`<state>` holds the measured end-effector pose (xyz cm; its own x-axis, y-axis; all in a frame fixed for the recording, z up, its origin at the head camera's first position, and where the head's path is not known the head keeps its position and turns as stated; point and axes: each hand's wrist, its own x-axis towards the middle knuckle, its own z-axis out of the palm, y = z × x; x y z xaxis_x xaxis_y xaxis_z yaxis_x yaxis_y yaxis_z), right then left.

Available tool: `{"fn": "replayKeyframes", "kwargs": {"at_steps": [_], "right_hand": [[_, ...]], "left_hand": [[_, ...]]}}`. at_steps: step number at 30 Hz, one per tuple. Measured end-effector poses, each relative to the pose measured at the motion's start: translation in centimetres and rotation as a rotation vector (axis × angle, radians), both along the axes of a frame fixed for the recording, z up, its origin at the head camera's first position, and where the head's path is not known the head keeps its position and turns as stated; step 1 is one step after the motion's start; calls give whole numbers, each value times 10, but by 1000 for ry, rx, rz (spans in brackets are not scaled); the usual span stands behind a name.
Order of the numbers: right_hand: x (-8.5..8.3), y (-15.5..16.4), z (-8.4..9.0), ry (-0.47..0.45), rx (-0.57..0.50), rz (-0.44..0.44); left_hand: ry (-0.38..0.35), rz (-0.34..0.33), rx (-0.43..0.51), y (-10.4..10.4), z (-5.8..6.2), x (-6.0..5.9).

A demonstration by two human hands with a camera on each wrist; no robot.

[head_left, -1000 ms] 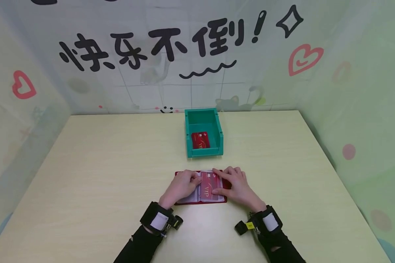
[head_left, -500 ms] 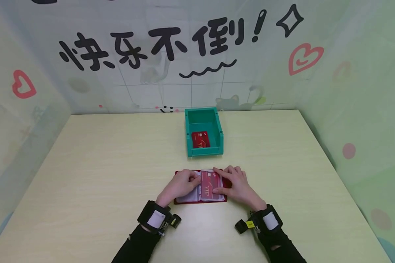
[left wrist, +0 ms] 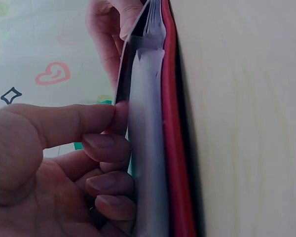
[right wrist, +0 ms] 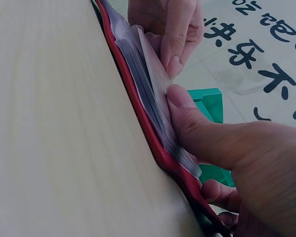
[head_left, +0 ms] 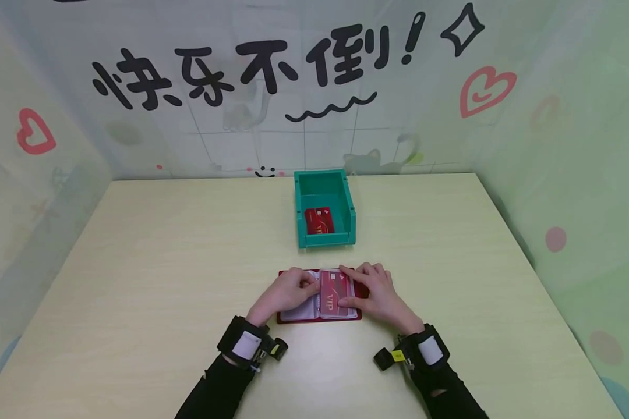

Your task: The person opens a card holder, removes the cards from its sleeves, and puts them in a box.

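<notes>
A card holder (head_left: 299,319) with a red cover lies opened on the table, clear plastic sleeves inside. On its right-hand side is a red VIP card (head_left: 331,295), its left edge raised from the sleeves in the wrist views. My left hand (head_left: 292,289) pinches that edge between thumb and index finger, the other fingers curled. My right hand (head_left: 380,295) holds the right side, its thumb (right wrist: 183,101) on the card and its index finger at the top edge. Its remaining fingers are by the cover's edge in the right wrist view.
A green bin (head_left: 327,240) stands behind the card holder, with a red card (head_left: 318,221) lying inside. The wooden table (head_left: 162,262) is bordered by printed cloth walls at the back and both sides. Each wrist carries a strapped-on camera.
My left wrist has shifted slightly left and away, while its fingertips stay at the card's edge. My right hand keeps its place. The head view has tilted down very slightly.
</notes>
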<state>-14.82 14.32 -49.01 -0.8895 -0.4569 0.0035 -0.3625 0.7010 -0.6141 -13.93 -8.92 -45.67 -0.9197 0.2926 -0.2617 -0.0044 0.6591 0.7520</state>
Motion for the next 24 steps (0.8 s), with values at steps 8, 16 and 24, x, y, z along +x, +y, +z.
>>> {"fn": "replayKeyframes", "kwargs": {"at_steps": [8, 16, 24], "right_hand": [[0, 0, 0, 4, 0, -1], [0, 0, 0, 5, -8, -2], [-1, 1, 0, 9, -8, 1]], "left_hand": [[-1, 4, -4, 0, 2, 0], [-13, 16, 11, 0, 1, 0], [-16, 23, 12, 0, 0, -1]]}}
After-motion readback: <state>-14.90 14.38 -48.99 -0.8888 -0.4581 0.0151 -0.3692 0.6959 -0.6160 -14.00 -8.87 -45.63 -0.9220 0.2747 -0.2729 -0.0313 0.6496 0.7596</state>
